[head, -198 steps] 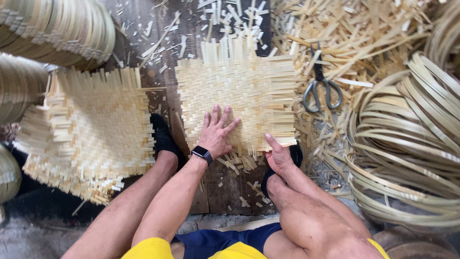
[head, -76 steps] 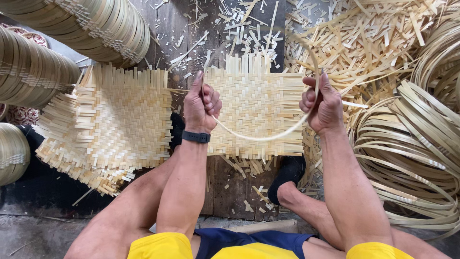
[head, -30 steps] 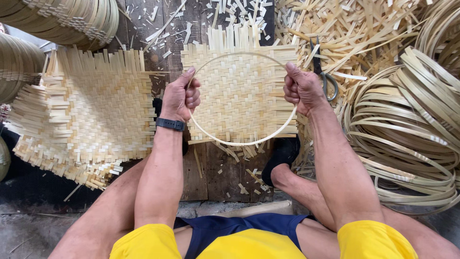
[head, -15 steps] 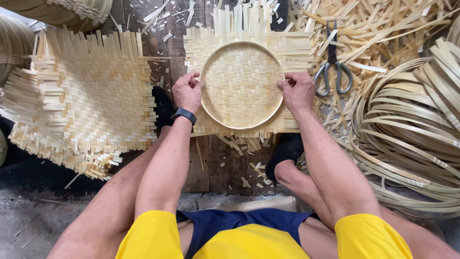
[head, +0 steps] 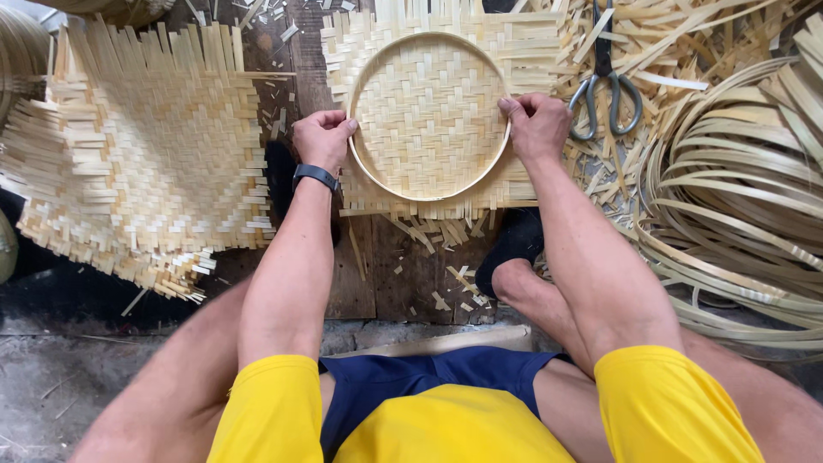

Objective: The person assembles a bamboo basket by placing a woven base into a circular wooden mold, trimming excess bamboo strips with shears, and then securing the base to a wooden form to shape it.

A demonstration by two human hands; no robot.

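Observation:
A round bamboo hoop (head: 426,194) lies flat on a square woven bamboo mat (head: 429,111) in front of me. My left hand (head: 321,137), with a black watch on the wrist, grips the hoop's left edge. My right hand (head: 536,124) holds the hoop's right edge and presses on the mat. The mat's loose strip ends stick out around the ring.
A stack of woven mats (head: 137,154) lies at the left. Grey-handled scissors (head: 604,86) rest on loose bamboo strips at the upper right. Coiled bamboo hoops (head: 746,189) pile up at the right. Offcuts litter the wooden board (head: 386,283).
The bent strip held up between both hands became a closed ring, and it has come down flat onto the mat. Both hands moved down with it.

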